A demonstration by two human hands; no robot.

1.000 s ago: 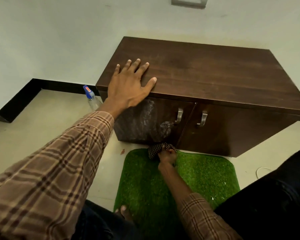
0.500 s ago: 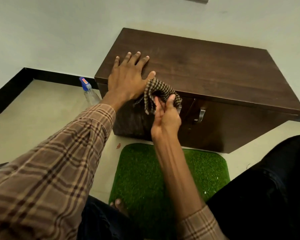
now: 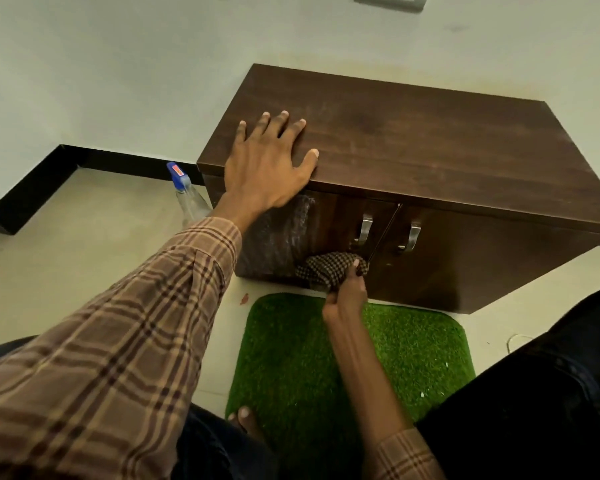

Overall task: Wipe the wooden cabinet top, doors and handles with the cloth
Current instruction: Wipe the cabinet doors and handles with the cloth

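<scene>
Clutched in the person's right hand (image 3: 345,294), a brown-and-cream checked cloth (image 3: 329,270) is bunched up and pressed against the lower part of the left door (image 3: 333,230) of a dark wooden cabinet (image 3: 430,161), at the centre of the frame. Fingers are closed around the fabric, the bare forearm rising from the lower middle of the picture. Just above the cloth sits the left door's metal handle (image 3: 364,230); its twin on the right door (image 3: 482,261), the second handle (image 3: 411,237), lies a little further right, beyond the seam between the doors. A pale, streaky smear (image 3: 284,233) marks the left door's surface to the left of the cloth.

At upper centre, the left hand (image 3: 267,168) lies flat with fingers spread, holding nothing, palm down on the front left corner of the cabinet top (image 3: 430,143), its plaid sleeve (image 3: 101,341) filling the lower left of the frame.

On the pale floor (image 3: 84,237) in front of the cabinet lies a green artificial-grass mat (image 3: 291,358), with toes (image 3: 245,415) visible at its near edge. A clear spray bottle with a blue nozzle (image 3: 184,188) stands on the floor just beside the cabinet's left side, at centre left. Dark trousers (image 3: 534,393) occupy the lower right corner, and black skirting (image 3: 49,178) runs along the wall at left
</scene>
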